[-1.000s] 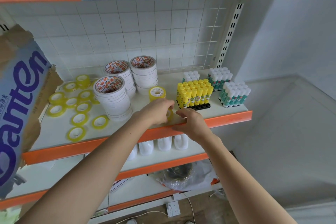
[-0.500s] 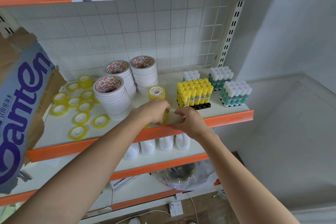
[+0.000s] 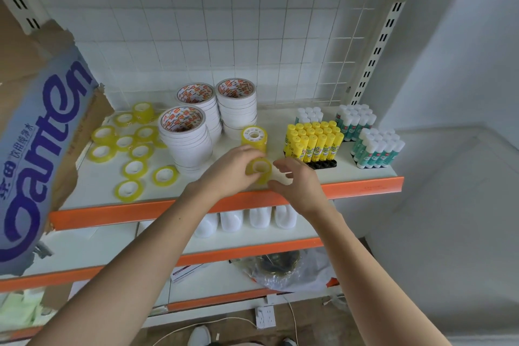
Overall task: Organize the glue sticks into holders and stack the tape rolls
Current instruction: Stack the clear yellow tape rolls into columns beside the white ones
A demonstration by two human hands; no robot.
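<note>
My left hand grips a short stack of small yellow tape rolls near the front edge of the shelf. My right hand hovers just right of that stack, fingers loosely spread and holding nothing. A taller stack of yellow rolls stands right behind. Several loose yellow rolls lie flat on the shelf's left part. Three piles of wide white tape rise in the middle. Yellow glue sticks fill a black holder, and green-and-white glue sticks stand in holders at the right.
A torn cardboard box with blue lettering leans in at the left. White containers sit on the shelf below. A wire grid backs the shelf, and a plastic bag lies lower down.
My right hand has let go of the small yellow stack and drawn slightly to the right. My left hand stays on it. The camera has shifted closer.
</note>
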